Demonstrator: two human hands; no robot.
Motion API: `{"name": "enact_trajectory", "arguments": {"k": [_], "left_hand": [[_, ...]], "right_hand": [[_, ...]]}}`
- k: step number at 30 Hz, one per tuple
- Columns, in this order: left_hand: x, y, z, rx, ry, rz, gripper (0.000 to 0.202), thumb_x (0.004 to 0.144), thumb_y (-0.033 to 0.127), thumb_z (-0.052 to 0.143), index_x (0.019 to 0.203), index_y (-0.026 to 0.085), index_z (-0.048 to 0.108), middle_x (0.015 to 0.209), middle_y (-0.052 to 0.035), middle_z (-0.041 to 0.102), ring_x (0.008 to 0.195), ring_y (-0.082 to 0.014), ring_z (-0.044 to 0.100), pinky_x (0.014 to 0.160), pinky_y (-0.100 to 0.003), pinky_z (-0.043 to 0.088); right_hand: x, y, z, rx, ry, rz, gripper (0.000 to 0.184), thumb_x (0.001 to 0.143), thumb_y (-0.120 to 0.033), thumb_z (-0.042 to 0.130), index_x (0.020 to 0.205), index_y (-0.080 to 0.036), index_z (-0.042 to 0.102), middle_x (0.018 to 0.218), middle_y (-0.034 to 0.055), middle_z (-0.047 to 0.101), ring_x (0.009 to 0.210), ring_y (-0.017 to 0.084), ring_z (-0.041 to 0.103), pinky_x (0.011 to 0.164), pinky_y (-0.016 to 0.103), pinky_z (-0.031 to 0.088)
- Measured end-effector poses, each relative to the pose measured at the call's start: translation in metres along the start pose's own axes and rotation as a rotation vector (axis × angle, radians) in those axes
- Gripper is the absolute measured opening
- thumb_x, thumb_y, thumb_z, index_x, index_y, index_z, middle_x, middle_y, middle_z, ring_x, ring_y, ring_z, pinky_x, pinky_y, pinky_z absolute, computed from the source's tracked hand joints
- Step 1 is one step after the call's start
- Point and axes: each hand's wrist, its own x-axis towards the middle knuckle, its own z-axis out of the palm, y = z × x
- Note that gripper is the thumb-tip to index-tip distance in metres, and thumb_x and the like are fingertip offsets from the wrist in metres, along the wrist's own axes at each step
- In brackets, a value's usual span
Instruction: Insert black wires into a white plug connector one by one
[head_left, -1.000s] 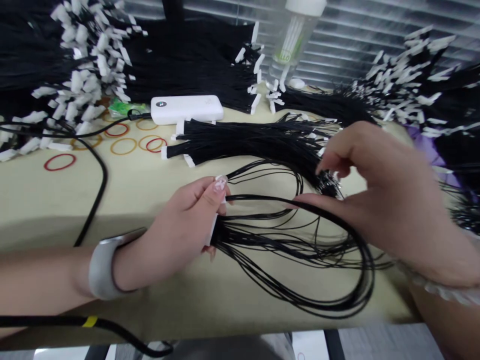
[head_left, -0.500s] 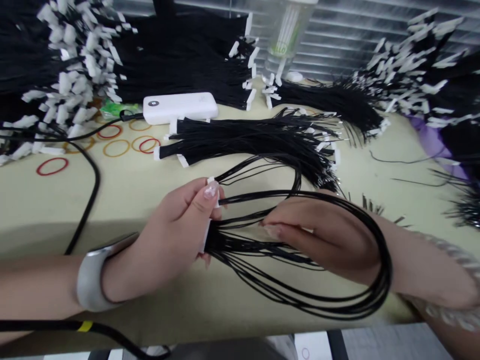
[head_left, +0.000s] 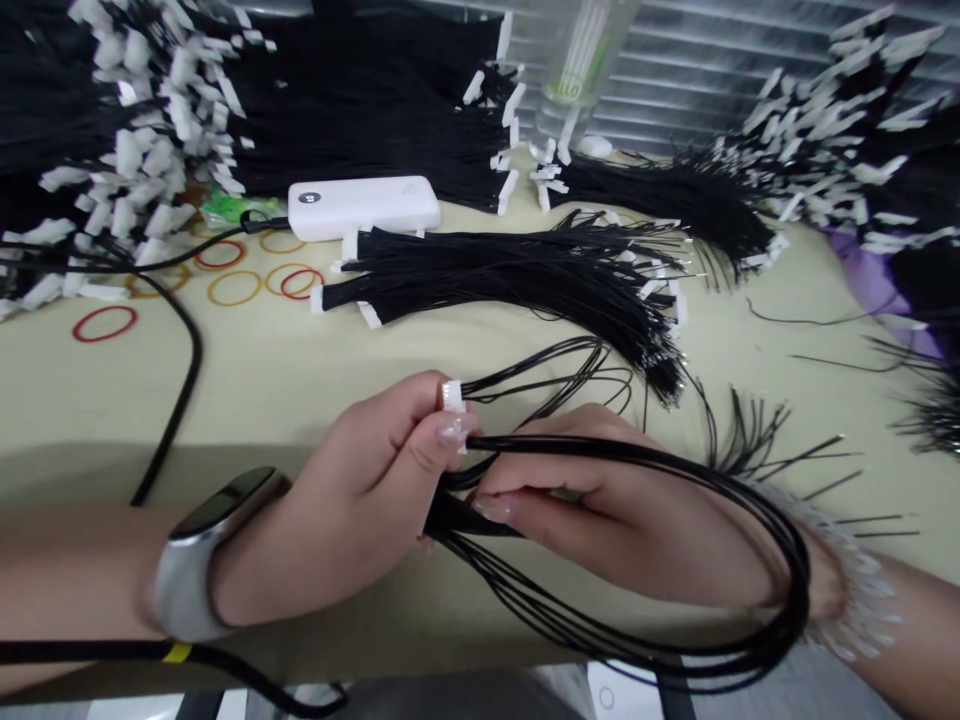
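Note:
My left hand [head_left: 382, 490] is closed on a white connector [head_left: 453, 396] with thin black wires coming out of it. Its thumb presses on the connector's face, and more of the plug end is hidden under the palm. From there the black wires [head_left: 795, 590] sweep right in a wide loop that passes around my right hand [head_left: 600, 500]. That hand reaches through the loop, thumb and fingers pinched on the black wires close to my left fingers. Loose wire ends [head_left: 757, 440] fan out beyond the right wrist.
Behind the hands lie bundles of black wires [head_left: 480, 270] with white connectors. A white power bank [head_left: 364, 208] with a black cable [head_left: 196, 350] sits beyond, near rubber bands [head_left: 105, 323]. Wire piles [head_left: 360, 100] line the back, beside a clear bottle [head_left: 581, 75].
My right hand has slid left along the wires, close up to my left hand. My left hand has shifted slightly right and turned, and the wire loop has moved down and right.

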Motion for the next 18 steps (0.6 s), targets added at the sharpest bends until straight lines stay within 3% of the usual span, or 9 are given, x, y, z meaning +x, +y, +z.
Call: {"name": "enact_trajectory", "arguments": {"k": [6, 18], "left_hand": [[0.0019, 0.0032, -0.0007, 0.012, -0.016, 0.052, 0.024, 0.087, 0.03, 0.031, 0.066, 0.018, 0.039, 0.059, 0.0046, 0.038, 0.052, -0.0066, 0.035, 0.047, -0.015, 0.035], [0.0005, 0.0043, -0.0013, 0.055, -0.021, 0.092, 0.024, 0.087, 0.029, 0.031, 0.067, 0.018, 0.04, 0.057, 0.0053, 0.039, 0.05, -0.0057, 0.036, 0.045, -0.014, 0.032]], "right_hand": [[0.0003, -0.0021, 0.0017, 0.016, 0.0, 0.026, 0.022, 0.087, -0.028, 0.037, 0.082, -0.02, 0.058, 0.071, -0.0044, 0.054, 0.068, 0.004, 0.045, 0.064, 0.017, 0.032], [0.0047, -0.0021, -0.0001, 0.199, -0.073, 0.108, 0.025, 0.086, -0.028, 0.036, 0.074, -0.016, 0.053, 0.065, -0.0043, 0.048, 0.061, 0.003, 0.04, 0.058, 0.016, 0.033]]}}
